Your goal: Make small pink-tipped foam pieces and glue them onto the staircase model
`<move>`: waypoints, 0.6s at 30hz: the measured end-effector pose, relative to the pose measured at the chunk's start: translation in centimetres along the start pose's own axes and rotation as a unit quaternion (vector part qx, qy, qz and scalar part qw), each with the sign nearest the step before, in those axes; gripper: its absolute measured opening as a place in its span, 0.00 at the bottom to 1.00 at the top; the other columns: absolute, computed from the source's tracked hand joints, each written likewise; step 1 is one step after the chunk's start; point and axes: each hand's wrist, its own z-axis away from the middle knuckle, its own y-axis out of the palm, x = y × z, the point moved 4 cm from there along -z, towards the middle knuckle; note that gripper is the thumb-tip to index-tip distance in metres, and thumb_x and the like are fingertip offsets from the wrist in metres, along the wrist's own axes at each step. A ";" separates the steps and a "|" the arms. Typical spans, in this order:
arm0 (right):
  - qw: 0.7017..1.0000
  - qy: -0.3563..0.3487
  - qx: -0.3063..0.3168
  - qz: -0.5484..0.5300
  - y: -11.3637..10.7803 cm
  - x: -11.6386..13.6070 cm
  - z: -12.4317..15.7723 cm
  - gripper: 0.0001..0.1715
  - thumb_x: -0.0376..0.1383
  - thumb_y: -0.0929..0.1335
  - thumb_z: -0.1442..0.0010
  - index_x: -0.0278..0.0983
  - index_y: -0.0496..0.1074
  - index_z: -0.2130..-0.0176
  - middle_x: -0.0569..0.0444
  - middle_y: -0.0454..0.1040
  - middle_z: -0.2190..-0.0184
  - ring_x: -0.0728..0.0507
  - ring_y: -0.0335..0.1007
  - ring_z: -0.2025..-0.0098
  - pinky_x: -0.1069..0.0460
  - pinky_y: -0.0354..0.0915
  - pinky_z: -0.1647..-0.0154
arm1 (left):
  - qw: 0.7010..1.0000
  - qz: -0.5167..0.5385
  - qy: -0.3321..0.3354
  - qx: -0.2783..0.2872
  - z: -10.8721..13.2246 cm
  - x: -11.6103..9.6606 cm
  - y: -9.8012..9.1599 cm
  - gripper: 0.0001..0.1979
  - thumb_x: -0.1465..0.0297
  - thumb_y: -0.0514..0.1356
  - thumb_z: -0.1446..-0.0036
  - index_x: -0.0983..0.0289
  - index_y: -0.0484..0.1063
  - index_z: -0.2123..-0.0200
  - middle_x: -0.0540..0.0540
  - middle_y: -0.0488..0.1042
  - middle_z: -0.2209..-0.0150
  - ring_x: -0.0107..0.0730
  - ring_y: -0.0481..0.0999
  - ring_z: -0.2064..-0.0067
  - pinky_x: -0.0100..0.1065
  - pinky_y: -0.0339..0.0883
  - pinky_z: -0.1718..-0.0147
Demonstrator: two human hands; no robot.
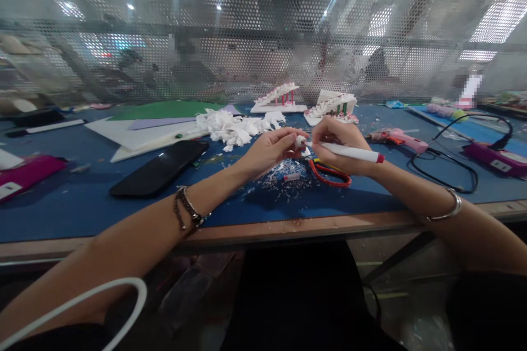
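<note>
Marker (pixel 349 152), white with a red end, lies in the right hand (pixel 341 140), gripped like a pen with the fingers closed around its front part and its tip end pointing at a small white piece (pixel 300 141). That piece is pinched between the fingertips of the left hand (pixel 275 149), held above the table (pixel 255 209) just in front of the marker; whether the tip touches it, or any colour is on it, is too small to tell. Work on this piece looks under way rather than finished. Two small stepped models, one with pink posts (pixel 282 97) and one with green posts (pixel 335 105), stand at the back and look largely assembled. A heap of torn white scraps (pixel 236 129) lies loose to the left, apparently unused, so how much of it is left to handle cannot be told. Below the hands are fine white shavings (pixel 274 184), a small clear-and-red tube (pixel 292 177) and red-handled scissors (pixel 335 183); a pink glue gun (pixel 401 140) rests to the right, a black phone (pixel 160 170) to the left.
</note>
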 end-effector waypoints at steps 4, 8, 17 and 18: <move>1.000 -0.002 0.007 0.005 0.2 0.0 0.1 0.03 0.31 0.64 0.50 0.34 0.63 0.71 0.60 0.65 0.77 0.55 0.58 0.76 0.58 0.58 0.73 | 1.000 -0.019 -0.015 -0.013 0.2 0.2 0.5 0.11 0.62 0.58 0.47 0.66 0.71 0.69 0.50 0.68 0.75 0.19 0.66 0.75 0.25 0.62 0.74; 1.000 -0.001 0.029 0.005 0.3 0.4 0.1 0.03 0.32 0.64 0.49 0.34 0.63 0.71 0.60 0.65 0.77 0.55 0.58 0.76 0.58 0.58 0.73 | 0.998 -0.055 -0.009 -0.008 0.4 0.3 1.0 0.13 0.60 0.55 0.44 0.65 0.67 0.71 0.48 0.63 0.79 0.18 0.60 0.79 0.23 0.55 0.80; 0.999 -0.006 0.048 -0.022 0.5 0.2 0.0 0.03 0.30 0.65 0.51 0.34 0.63 0.72 0.62 0.63 0.79 0.56 0.56 0.78 0.59 0.55 0.76 | 0.984 -0.175 0.010 0.006 0.7 -0.3 1.8 0.14 0.61 0.48 0.40 0.64 0.60 0.73 0.46 0.59 0.82 0.19 0.57 0.82 0.24 0.52 0.83; 0.999 -0.003 0.046 -0.022 0.5 0.2 0.1 0.03 0.30 0.64 0.51 0.34 0.63 0.72 0.62 0.63 0.79 0.56 0.56 0.78 0.59 0.55 0.76 | 0.983 -0.184 0.009 0.004 0.7 -0.3 1.8 0.14 0.62 0.48 0.40 0.64 0.60 0.73 0.46 0.59 0.82 0.19 0.57 0.82 0.24 0.53 0.83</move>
